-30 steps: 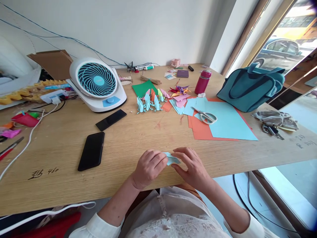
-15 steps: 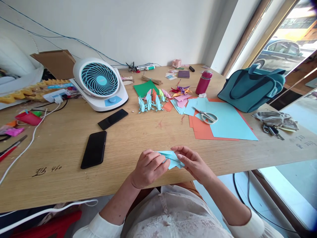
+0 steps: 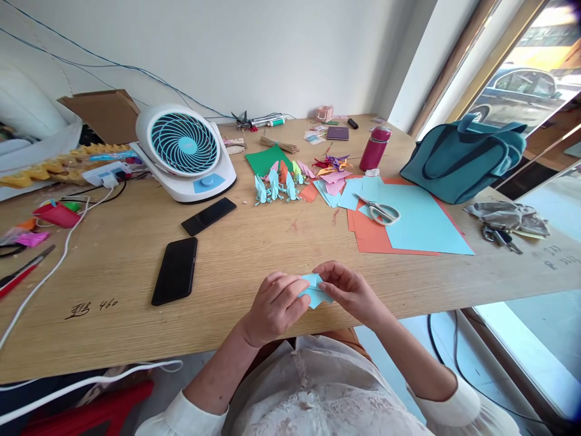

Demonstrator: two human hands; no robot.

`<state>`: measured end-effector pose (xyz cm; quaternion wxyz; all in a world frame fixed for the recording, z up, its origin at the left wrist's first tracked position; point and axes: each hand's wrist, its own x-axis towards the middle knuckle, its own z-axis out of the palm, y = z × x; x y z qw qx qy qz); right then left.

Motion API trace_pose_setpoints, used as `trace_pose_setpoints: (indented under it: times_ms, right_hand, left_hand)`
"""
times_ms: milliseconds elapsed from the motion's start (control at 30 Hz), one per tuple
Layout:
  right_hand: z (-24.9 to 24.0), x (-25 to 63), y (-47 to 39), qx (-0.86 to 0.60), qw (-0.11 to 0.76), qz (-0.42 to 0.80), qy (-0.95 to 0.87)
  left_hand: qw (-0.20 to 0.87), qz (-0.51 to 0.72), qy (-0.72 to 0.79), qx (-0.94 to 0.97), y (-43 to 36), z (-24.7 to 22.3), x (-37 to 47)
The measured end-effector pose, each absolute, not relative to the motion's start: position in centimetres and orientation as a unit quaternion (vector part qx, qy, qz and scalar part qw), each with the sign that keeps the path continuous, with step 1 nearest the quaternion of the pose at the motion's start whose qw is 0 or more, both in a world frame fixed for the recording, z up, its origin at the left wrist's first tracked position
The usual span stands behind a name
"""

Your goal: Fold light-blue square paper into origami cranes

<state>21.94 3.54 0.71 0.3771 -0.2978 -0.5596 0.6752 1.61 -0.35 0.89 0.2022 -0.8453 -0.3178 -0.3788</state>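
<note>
A folded piece of light blue paper (image 3: 314, 295) is held between my two hands near the table's front edge. My left hand (image 3: 280, 303) has its fingers wrapped round the paper's left part and hides that side. My right hand (image 3: 348, 293) pinches the right part between thumb and fingers. Farther back stand several folded paper figures (image 3: 274, 184), mostly light blue, with pink, orange and green ones behind. To their right lie light blue sheets (image 3: 422, 218) over orange sheets (image 3: 370, 236), with scissors (image 3: 384, 213) on top.
Two black phones (image 3: 175, 270) (image 3: 209, 216) and a white fan (image 3: 185, 151) are on the left of the table (image 3: 254, 248). A red bottle (image 3: 375, 148), a teal bag (image 3: 463, 158) and keys (image 3: 500, 237) are on the right. A white cable (image 3: 59, 260) crosses the far left.
The fingers of my right hand have closed in on the paper's right part, and less of the paper shows. My left hand still holds its left part. The view has shifted slightly.
</note>
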Motion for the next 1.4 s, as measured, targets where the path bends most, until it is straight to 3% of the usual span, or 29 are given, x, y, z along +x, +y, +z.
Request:
trace_pose_setpoints:
  times_ms: [333, 500, 667, 733, 867, 1000, 1400]
  right_hand:
    - [-0.4, 21.8, 4.2, -0.341, 0.373, 0.603, -0.617]
    - [0.1, 22.8, 5.2, -0.334, 0.345, 0.55, -0.683]
    - [1.4, 22.6, 5.9, -0.317, 0.299, 0.486, -0.757]
    - [1.5, 22.4, 5.9, -0.32, 0.322, 0.491, -0.744]
    - [1.1, 22.1, 5.3, -0.341, 0.406, 0.559, -0.637]
    - [0.1, 21.6, 4.0, -0.341, 0.397, 0.603, -0.602]
    - [-0.4, 20.5, 4.2, -0.398, 0.402, 0.59, -0.576]
  left_hand:
    - [0.115, -0.335, -0.331, -0.875, -0.8, 0.4, 2.4]
    - [-0.069, -0.388, -0.454, -0.799, -1.5, 1.4, 2.1]
    - [-0.377, -0.379, -0.525, -0.662, -0.7, 1.6, 2.3]
    - [-0.436, -0.389, -0.534, -0.611, -0.4, 1.3, 2.4]
    - [-0.466, -0.489, -0.546, -0.496, -0.1, 0.7, 2.9]
    - [-0.508, -0.562, -0.526, -0.387, 0.0, 0.5, 3.8]
    - [-0.565, -0.493, -0.51, -0.422, 0.0, -0.2, 4.6]
